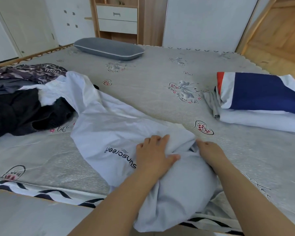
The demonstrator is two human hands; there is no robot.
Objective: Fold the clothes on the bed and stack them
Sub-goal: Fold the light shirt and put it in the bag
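A pale white garment [109,126] printed with the word "sunscreen" lies crumpled across the near middle of the bed [152,92] and hangs over its front edge. My left hand [153,154] presses down on it, thumb pinching a fold. Just to the right, my right hand [209,152] has its fingers tucked into the same bunch of cloth. At the left lies a heap of unfolded clothes [22,106], black, grey and patterned. A folded stack [260,101] with a navy, white and red piece on top rests at the right.
A grey pillow [109,48] lies at the far side of the bed. Behind it stand a wooden shelf with white drawers [117,17] and white wardrobe doors. Wooden floor [278,41] shows at the far right.
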